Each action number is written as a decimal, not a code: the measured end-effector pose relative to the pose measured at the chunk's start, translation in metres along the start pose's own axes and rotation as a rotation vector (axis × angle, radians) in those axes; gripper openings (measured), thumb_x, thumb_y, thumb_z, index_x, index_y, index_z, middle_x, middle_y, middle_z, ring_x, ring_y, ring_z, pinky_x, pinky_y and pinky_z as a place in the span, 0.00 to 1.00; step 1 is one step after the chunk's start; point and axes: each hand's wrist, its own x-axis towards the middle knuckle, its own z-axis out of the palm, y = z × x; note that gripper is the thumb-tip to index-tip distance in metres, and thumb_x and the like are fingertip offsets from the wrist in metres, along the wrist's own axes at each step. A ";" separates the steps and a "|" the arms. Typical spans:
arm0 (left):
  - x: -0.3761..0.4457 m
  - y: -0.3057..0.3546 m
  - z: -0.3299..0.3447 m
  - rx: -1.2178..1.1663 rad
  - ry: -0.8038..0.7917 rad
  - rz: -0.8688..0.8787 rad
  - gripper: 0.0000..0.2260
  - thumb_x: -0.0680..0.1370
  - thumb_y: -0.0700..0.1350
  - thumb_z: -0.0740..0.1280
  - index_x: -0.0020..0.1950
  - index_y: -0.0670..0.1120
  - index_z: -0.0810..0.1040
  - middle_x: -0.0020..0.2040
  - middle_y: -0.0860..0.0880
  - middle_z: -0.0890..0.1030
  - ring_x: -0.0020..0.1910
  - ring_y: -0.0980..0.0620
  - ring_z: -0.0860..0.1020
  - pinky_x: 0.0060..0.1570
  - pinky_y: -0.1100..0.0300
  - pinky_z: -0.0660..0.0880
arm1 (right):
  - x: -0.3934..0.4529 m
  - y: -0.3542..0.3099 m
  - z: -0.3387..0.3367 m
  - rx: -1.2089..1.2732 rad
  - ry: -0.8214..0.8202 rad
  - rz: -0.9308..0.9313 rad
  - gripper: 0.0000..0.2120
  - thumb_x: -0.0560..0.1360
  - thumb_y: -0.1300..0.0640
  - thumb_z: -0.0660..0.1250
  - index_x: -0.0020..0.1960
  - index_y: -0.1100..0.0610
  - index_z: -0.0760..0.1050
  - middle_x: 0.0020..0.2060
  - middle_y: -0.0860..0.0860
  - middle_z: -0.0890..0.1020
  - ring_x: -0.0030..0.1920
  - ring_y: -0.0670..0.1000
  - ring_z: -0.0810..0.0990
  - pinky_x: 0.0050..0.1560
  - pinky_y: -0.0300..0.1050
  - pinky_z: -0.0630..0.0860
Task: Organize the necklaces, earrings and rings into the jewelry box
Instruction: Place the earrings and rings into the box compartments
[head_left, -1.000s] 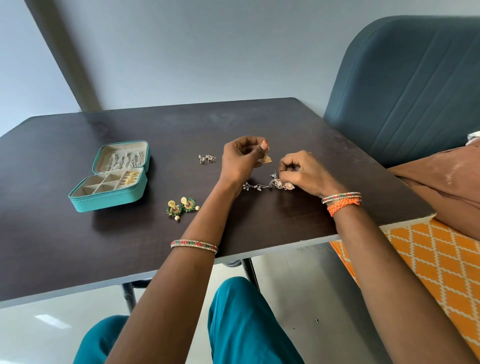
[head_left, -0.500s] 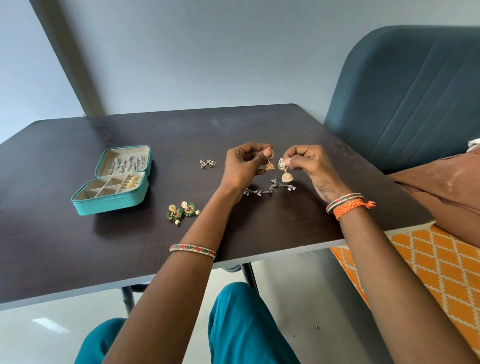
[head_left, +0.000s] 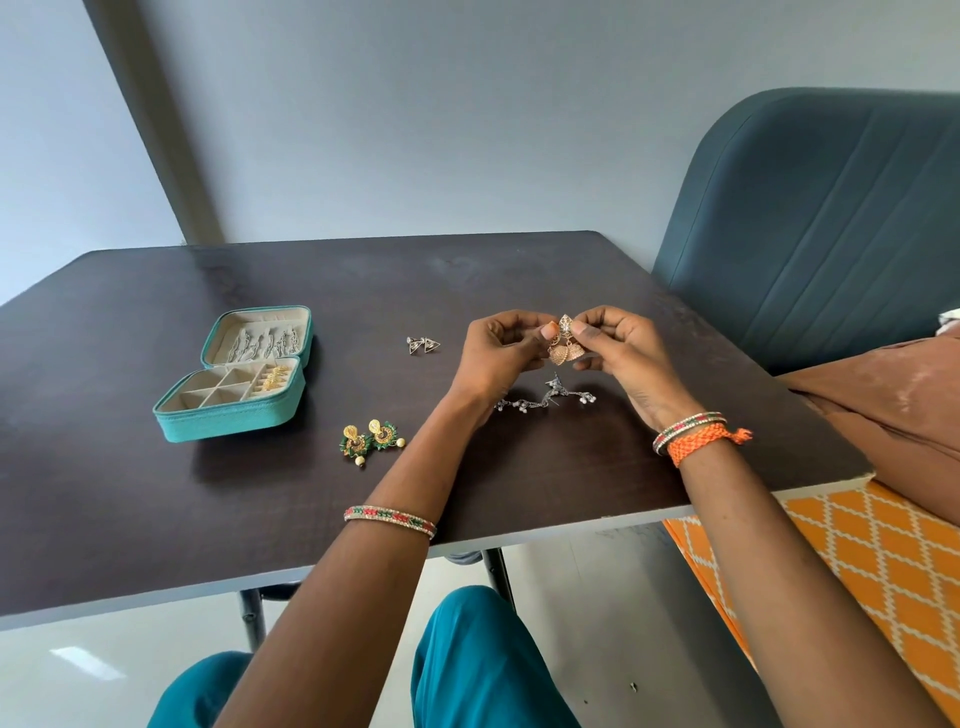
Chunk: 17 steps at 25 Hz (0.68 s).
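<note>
You hold a pair of gold bell-shaped earrings (head_left: 565, 347) up above the table, right of the frame's centre: your left hand (head_left: 498, 353) pinches one by its top and your right hand (head_left: 621, 348) pinches the other, fingertips nearly meeting and the two bells touching. The teal jewelry box (head_left: 236, 375) lies open at centre left, well apart from your hands, with silver pieces along its lid and gold ones in its right-hand slots; the square compartments on its left look bare. A likely slip from here is the two dangling bells hooking together, or one dropping from a light pinch onto the silver dangling jewelry (head_left: 545, 399) directly below, which could tangle. Carrying them leftward, your forearm passes over the small triangular earrings (head_left: 423, 345) and near the green-and-gold earrings (head_left: 370, 437), so a low sweep could scatter them. The dark table (head_left: 130, 493) gives broad bare room in front of and behind the box, and its near edge is well below your hands.
</note>
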 end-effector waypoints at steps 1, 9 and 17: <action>0.000 0.001 0.000 0.001 0.015 -0.002 0.02 0.75 0.39 0.69 0.45 0.45 0.80 0.31 0.55 0.83 0.32 0.61 0.79 0.40 0.63 0.79 | 0.000 0.000 0.001 0.013 -0.011 0.010 0.06 0.77 0.63 0.65 0.42 0.56 0.76 0.39 0.53 0.82 0.40 0.49 0.80 0.38 0.39 0.77; -0.002 0.003 -0.001 -0.098 0.051 -0.030 0.09 0.75 0.33 0.68 0.54 0.33 0.77 0.34 0.50 0.82 0.32 0.58 0.81 0.36 0.66 0.79 | 0.012 0.001 0.010 0.112 -0.077 0.074 0.04 0.79 0.62 0.63 0.46 0.58 0.75 0.41 0.55 0.81 0.38 0.48 0.81 0.36 0.39 0.78; 0.021 -0.011 -0.016 0.221 0.296 -0.076 0.04 0.74 0.33 0.69 0.48 0.38 0.79 0.38 0.44 0.79 0.29 0.56 0.79 0.33 0.66 0.78 | 0.051 0.010 0.028 -0.078 -0.052 0.093 0.07 0.78 0.62 0.63 0.42 0.55 0.74 0.38 0.51 0.82 0.36 0.42 0.80 0.35 0.36 0.73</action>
